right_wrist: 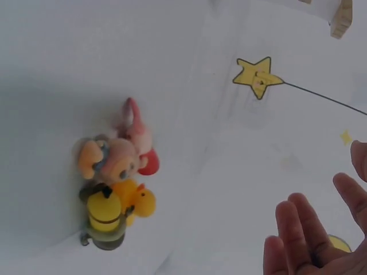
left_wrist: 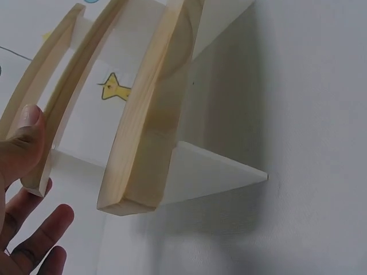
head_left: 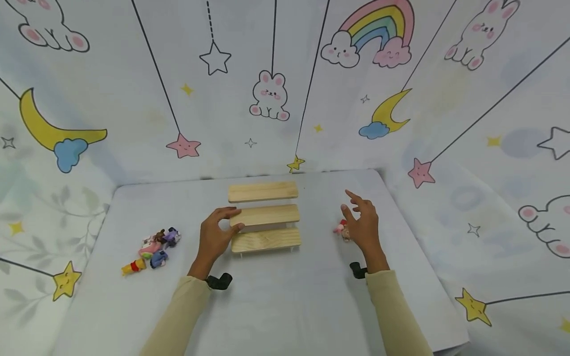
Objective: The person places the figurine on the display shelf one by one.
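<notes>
A small three-tier wooden shelf stands mid-table; its lowest plank (head_left: 266, 240) sits on thin white supports (left_wrist: 209, 175). At the left end of the middle plank (head_left: 267, 214), my left hand (head_left: 215, 236) pinches the wood between thumb and fingers. The upper plank (head_left: 262, 191) lies behind it. My right hand (head_left: 365, 225) hovers to the shelf's right, fingers apart and holding nothing. Partly hidden below it are small toy figures, with a pink-and-red one (right_wrist: 139, 137), a brown-faced one (right_wrist: 117, 160) and a yellow-and-grey one (right_wrist: 104, 212) in the right wrist view.
Several more small figures, among them a purple one (head_left: 171, 236), a blue one (head_left: 159, 258) and a yellow bear in red (head_left: 133, 267), lie at the table's left. A patterned cloth wall (head_left: 231, 133) rises behind the white table (head_left: 285, 306).
</notes>
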Available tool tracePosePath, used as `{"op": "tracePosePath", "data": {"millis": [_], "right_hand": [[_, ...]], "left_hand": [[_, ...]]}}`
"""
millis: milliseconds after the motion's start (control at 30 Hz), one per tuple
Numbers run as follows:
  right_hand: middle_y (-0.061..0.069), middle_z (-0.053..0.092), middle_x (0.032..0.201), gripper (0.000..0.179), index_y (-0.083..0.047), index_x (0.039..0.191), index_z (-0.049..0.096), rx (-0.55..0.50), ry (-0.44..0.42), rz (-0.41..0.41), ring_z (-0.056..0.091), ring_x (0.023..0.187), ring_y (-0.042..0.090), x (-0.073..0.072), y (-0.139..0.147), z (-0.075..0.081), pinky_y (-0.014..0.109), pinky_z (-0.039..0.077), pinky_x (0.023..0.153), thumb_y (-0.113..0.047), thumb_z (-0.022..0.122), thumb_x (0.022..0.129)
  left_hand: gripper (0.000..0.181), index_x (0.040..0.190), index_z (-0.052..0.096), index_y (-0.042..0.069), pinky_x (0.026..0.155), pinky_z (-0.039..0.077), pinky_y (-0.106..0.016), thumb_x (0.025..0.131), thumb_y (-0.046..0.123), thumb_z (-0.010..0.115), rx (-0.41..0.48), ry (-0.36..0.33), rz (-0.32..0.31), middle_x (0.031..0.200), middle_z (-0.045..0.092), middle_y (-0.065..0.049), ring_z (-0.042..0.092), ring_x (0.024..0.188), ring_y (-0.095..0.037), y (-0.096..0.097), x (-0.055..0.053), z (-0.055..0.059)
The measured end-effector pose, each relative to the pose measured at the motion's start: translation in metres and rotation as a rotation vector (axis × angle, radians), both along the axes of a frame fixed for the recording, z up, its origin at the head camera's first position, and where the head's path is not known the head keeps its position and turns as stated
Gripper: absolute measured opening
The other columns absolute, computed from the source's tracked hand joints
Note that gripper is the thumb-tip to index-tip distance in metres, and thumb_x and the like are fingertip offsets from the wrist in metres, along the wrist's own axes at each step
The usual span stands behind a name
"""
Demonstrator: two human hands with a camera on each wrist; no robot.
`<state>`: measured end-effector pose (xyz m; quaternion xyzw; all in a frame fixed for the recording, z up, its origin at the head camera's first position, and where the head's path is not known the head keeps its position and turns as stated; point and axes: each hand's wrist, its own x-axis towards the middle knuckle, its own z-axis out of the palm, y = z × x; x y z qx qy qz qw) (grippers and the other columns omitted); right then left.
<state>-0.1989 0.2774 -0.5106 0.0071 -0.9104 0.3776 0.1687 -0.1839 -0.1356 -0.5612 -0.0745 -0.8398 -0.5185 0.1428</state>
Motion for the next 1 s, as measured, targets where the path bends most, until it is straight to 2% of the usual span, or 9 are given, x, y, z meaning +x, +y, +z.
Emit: {"op": "tracePosePath", "data": {"millis": [167,333,567,667,767,1000], "right_hand": [[0.021,0.064,0.133,0.049,-0.024,0.152,0.061,0.009,-0.047,0.008,0.061,0.120,0.042,0.000,0.014,-0.011,0.064,0.047,0.100,-0.021,0.072,0.104],[0.019,0.061,0.139,0.049,-0.023,0.147,0.065,0.034,-0.127,0.037,0.056,0.128,0.042,0.000,0.022,-0.022,0.067,0.037,0.109,-0.020,0.077,0.100],[0.019,0.058,0.148,0.043,-0.020,0.139,0.071,0.074,-0.235,0.081,0.048,0.140,0.046,-0.003,0.028,-0.036,0.071,0.031,0.116,-0.016,0.080,0.098],[0.018,0.059,0.148,0.040,-0.019,0.135,0.073,0.064,-0.274,0.090,0.047,0.142,0.046,-0.004,0.030,-0.040,0.069,0.034,0.119,-0.013,0.081,0.096],[0.017,0.061,0.146,0.038,-0.017,0.132,0.074,0.066,-0.299,0.108,0.050,0.141,0.044,-0.005,0.033,-0.045,0.067,0.041,0.117,-0.012,0.081,0.095],[0.018,0.067,0.137,0.035,-0.011,0.127,0.077,0.137,-0.304,0.124,0.056,0.133,0.043,-0.009,0.037,-0.056,0.063,0.045,0.112,-0.008,0.082,0.093]], "left_hand": [[0.046,0.129,0.078,0.016,0.107,0.048,-0.060,0.085,0.021,0.090,-0.012,-0.005,-0.005,0.137,0.071,-0.011,0.065,0.118,-0.033,-0.002,-0.002,0.002],[0.046,0.128,0.078,0.017,0.105,0.048,-0.060,0.085,0.020,0.091,-0.003,-0.016,-0.002,0.136,0.072,-0.010,0.064,0.118,-0.032,-0.004,-0.002,0.005],[0.046,0.128,0.079,0.018,0.100,0.047,-0.052,0.084,0.021,0.091,-0.039,-0.026,0.010,0.135,0.073,-0.010,0.063,0.117,-0.032,-0.004,-0.004,0.005],[0.046,0.128,0.079,0.018,0.100,0.047,-0.052,0.084,0.022,0.092,-0.035,-0.042,0.013,0.135,0.073,-0.010,0.063,0.118,-0.032,-0.004,-0.004,0.004],[0.046,0.128,0.079,0.018,0.100,0.047,-0.053,0.084,0.021,0.092,-0.034,-0.047,0.013,0.135,0.073,-0.010,0.062,0.118,-0.032,-0.004,-0.004,0.004],[0.046,0.129,0.078,0.019,0.101,0.047,-0.052,0.085,0.022,0.091,-0.038,-0.068,0.014,0.136,0.072,-0.009,0.062,0.119,-0.031,-0.002,-0.002,0.004]]}}
